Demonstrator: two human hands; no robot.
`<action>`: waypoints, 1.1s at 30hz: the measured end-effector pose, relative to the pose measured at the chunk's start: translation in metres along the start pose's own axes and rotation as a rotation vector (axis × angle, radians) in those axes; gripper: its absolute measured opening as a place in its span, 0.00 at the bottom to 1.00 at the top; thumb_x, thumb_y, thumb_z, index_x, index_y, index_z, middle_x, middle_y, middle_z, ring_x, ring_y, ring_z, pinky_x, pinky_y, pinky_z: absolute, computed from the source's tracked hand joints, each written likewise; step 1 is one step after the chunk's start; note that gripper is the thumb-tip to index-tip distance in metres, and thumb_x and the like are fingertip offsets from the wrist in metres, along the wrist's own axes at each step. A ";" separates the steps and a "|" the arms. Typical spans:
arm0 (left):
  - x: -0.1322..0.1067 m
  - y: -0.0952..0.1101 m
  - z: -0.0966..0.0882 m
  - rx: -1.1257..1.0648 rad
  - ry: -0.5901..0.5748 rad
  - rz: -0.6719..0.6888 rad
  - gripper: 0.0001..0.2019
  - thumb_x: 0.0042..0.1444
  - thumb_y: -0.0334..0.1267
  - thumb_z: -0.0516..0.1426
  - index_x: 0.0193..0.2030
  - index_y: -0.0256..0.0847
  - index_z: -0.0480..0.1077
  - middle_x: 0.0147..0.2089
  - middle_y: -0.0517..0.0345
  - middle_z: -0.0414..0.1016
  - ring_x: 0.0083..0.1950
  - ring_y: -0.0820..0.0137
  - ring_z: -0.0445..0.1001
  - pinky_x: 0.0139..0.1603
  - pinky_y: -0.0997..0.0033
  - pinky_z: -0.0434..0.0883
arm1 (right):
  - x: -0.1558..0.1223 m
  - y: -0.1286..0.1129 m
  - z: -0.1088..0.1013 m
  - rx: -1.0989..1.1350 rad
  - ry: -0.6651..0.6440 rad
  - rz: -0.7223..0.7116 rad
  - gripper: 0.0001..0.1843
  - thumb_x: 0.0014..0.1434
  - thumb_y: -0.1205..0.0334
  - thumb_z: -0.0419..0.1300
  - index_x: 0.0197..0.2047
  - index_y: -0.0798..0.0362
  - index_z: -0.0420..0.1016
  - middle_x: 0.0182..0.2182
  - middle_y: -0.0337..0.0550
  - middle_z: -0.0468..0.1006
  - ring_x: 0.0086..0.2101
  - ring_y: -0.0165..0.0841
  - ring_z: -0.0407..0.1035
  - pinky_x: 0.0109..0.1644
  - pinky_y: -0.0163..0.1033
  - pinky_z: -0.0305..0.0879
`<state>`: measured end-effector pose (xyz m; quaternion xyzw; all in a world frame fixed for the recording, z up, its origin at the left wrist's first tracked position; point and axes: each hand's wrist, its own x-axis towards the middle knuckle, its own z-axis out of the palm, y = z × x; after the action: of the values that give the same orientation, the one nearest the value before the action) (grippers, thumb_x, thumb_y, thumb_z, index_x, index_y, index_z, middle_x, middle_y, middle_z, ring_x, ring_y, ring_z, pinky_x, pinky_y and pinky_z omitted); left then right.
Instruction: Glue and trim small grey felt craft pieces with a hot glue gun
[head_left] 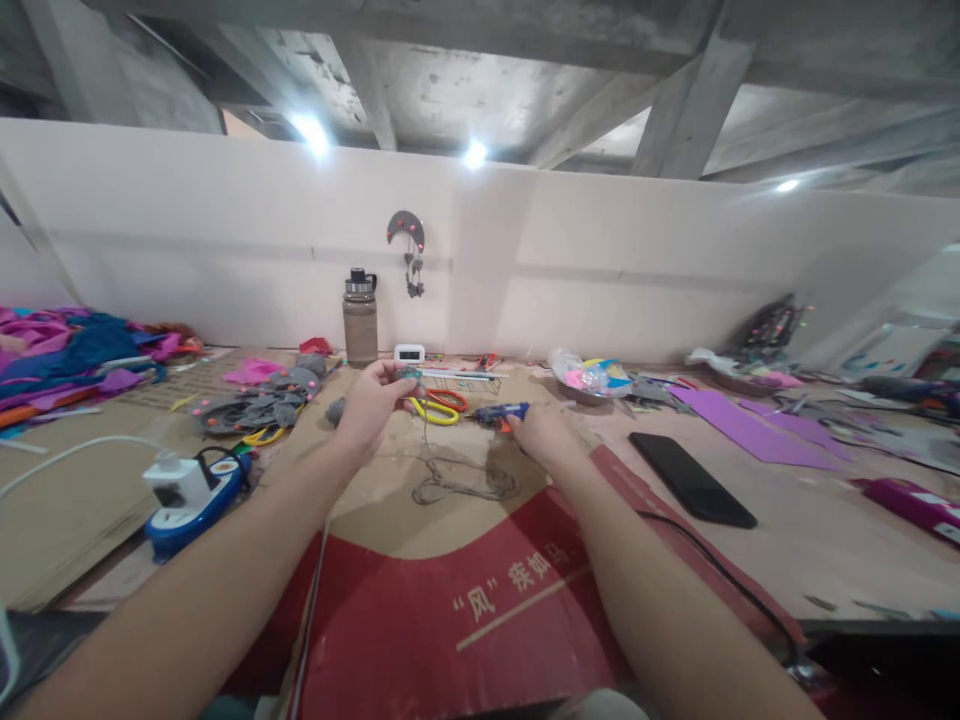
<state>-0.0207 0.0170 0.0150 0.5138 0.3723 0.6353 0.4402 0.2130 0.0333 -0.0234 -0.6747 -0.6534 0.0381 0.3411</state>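
My left hand [377,398] is closed in a pinch above the cardboard. From its fingertips a thin grey cord [425,432] hangs down to a loose coil on the board; a small greyish piece at the fingertips is too small to make out. My right hand [549,432] is wrapped round a blue hot glue gun [504,411], whose nozzle points left toward the other hand. Between the hands lie yellow-handled scissors [436,412] and a red-orange handle [452,400]. A red and brown cardboard sheet [450,610] is spread under both hands.
Behind stand a bottle [361,325] and a small white digital clock [409,353]. Grey felt pieces [259,405] and a blue power strip [199,505] are left. A black phone [690,478], purple sheets [750,425] and a filled dish [589,385] lie right. A moon ornament [406,235] hangs behind.
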 end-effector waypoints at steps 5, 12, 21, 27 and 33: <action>-0.005 0.000 0.005 0.154 0.012 0.121 0.10 0.42 0.34 0.61 0.33 0.36 0.68 0.31 0.57 0.72 0.30 0.74 0.70 0.27 0.76 0.65 | -0.012 -0.036 0.002 0.512 0.123 -0.174 0.07 0.54 0.58 0.53 0.34 0.53 0.62 0.34 0.47 0.70 0.39 0.36 0.66 0.45 0.44 0.62; -0.008 0.003 0.007 0.245 0.027 0.207 0.09 0.43 0.34 0.59 0.33 0.36 0.68 0.32 0.59 0.72 0.32 0.74 0.69 0.33 0.74 0.65 | -0.034 -0.093 0.035 1.330 -0.395 -0.104 0.26 0.44 0.65 0.62 0.43 0.48 0.53 0.38 0.39 0.71 0.35 0.29 0.69 0.40 0.40 0.68; -0.009 0.005 0.009 0.210 0.023 0.114 0.09 0.43 0.35 0.60 0.32 0.36 0.68 0.32 0.54 0.73 0.31 0.70 0.73 0.21 0.77 0.66 | -0.032 -0.089 0.020 0.729 0.077 -0.366 0.05 0.55 0.61 0.54 0.29 0.52 0.66 0.29 0.39 0.69 0.32 0.31 0.63 0.37 0.36 0.60; -0.011 0.005 0.010 0.295 0.022 0.081 0.10 0.41 0.36 0.62 0.30 0.37 0.68 0.26 0.59 0.70 0.27 0.73 0.70 0.20 0.78 0.65 | -0.027 -0.088 0.013 0.532 0.174 -0.428 0.09 0.58 0.60 0.51 0.29 0.52 0.66 0.30 0.40 0.70 0.32 0.31 0.63 0.37 0.35 0.57; -0.012 0.004 0.011 0.313 -0.015 0.087 0.10 0.40 0.35 0.62 0.32 0.37 0.68 0.26 0.60 0.70 0.25 0.75 0.66 0.20 0.79 0.64 | -0.027 -0.089 0.011 0.234 0.197 -0.446 0.15 0.63 0.58 0.44 0.28 0.52 0.66 0.27 0.41 0.70 0.30 0.31 0.62 0.34 0.36 0.52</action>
<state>-0.0102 0.0047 0.0172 0.5964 0.4407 0.5844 0.3295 0.1274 0.0059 0.0027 -0.4707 -0.7407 -0.0287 0.4785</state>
